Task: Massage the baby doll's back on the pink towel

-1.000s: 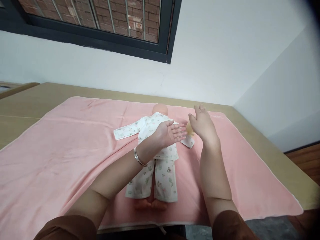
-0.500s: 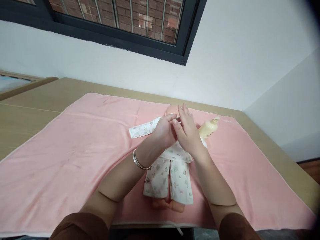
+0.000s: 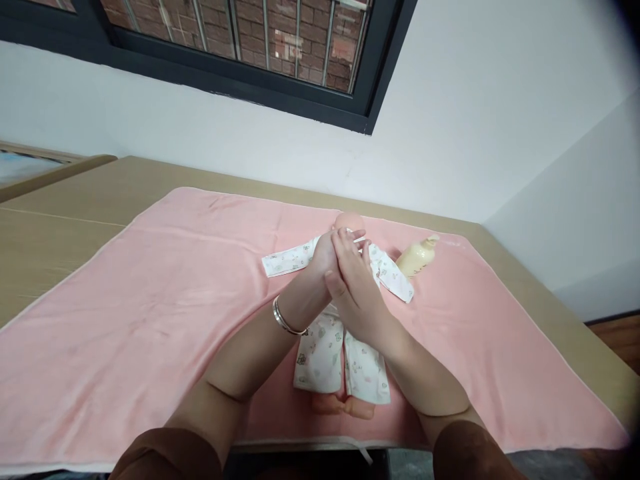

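Doll (image 3: 324, 350) in a white printed top and trousers, laid out on a pink blanket (image 3: 165, 300), its head toward the wall and its bare feet toward the near edge. The sleeves are spread to either side; the hands hide most of the torso, and whether the doll lies face up or face down cannot be told. Above the torso, the left hand (image 3: 324, 265) and the right hand (image 3: 357, 293) are brought together, the right laid across the left palm. The right fingers are extended, close together, against the left hand; the left fingers, partly covered, also appear extended, their tips showing beyond. Neither hand grips an object. A silver bracelet (image 3: 286, 319) encircles the left wrist, and brown sleeves (image 3: 167, 455) cover the upper arms. Just beside the doll's sleeve at the right is a pale yellow bottle (image 3: 417, 259), its narrow top directed obliquely away; whether it leans or lies flat is unclear. The blanket covers much of a wooden table (image 3: 75, 200). Behind stands a white wall (image 3: 300, 157) with a dark-framed window (image 3: 240, 73), through which bars and brickwork are visible.
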{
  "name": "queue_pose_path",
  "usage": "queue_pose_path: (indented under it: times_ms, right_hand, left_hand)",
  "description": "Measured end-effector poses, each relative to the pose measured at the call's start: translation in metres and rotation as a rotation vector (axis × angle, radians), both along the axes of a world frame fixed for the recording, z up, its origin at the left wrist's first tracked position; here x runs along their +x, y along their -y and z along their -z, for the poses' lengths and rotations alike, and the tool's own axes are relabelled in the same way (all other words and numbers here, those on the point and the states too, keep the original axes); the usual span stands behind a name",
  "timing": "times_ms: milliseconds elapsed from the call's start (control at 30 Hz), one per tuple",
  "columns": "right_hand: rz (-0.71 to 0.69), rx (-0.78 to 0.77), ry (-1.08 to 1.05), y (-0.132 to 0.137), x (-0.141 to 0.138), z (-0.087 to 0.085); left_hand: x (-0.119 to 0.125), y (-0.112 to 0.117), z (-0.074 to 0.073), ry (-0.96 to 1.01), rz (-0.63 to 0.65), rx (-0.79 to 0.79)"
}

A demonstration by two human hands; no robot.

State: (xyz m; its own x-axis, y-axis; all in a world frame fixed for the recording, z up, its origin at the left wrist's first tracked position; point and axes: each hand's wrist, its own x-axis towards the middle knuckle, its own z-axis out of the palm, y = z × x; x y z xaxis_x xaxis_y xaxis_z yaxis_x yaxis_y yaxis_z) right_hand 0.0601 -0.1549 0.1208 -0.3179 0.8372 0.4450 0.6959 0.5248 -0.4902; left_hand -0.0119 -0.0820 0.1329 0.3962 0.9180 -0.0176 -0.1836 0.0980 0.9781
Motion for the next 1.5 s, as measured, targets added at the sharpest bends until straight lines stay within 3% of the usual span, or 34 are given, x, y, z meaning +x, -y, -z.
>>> queue_pose_path:
  times_ms: [133, 200, 333, 467, 600, 767, 900, 1067, 1167, 1333, 1500]
  right_hand:
    - [-0.134, -0.028, -0.058, 0.015, -0.002, 0.001]
    - [-0.169, -0.045, -0.089, 0.019, -0.001, -0.001]
    - [-0.096, -0.099, -0.168, 0.009, 0.004, -0.002]
    - [0.052, -0.108, -0.273, -0.022, 0.014, 0.005]
    - [0.215, -0.055, -0.345, -0.042, 0.031, 0.010]
    - [0.327, -0.032, -0.320, -0.029, 0.036, 0.001]
    - [0.238, 0.050, -0.254, -0.004, 0.019, -0.004]
    - [-0.053, 0.117, -0.210, 0.025, -0.002, 0.001]
    - [-0.133, 0.132, -0.299, 0.030, -0.005, 0.003]
    - [-0.070, 0.112, -0.611, 0.013, 0.005, 0.001]
    - [0.035, 0.096, -0.710, -0.007, 0.017, 0.000]
  left_hand:
    - [-0.019, -0.002, -0.013, 0.333, -0.009, -0.383]
    - [-0.027, -0.004, -0.021, 0.430, -0.042, -0.449]
    - [-0.025, -0.003, -0.025, 0.409, -0.138, -0.290]
    - [0.002, 0.015, -0.013, 0.329, -0.257, -0.059]
    - [0.029, 0.039, 0.000, 0.472, -0.110, -0.061]
    - [0.033, 0.058, -0.001, 0.489, 0.008, -0.005]
    - [0.018, 0.054, -0.011, 0.433, -0.048, 0.018]
    - [-0.009, 0.022, -0.026, 0.245, -0.163, 0.136]
    - [-0.018, 0.006, -0.027, 0.198, -0.233, 0.220]
    - [-0.007, 0.010, -0.014, 0.370, -0.190, 0.209]
    - [0.010, 0.021, 0.000, 0.338, -0.149, 0.209]
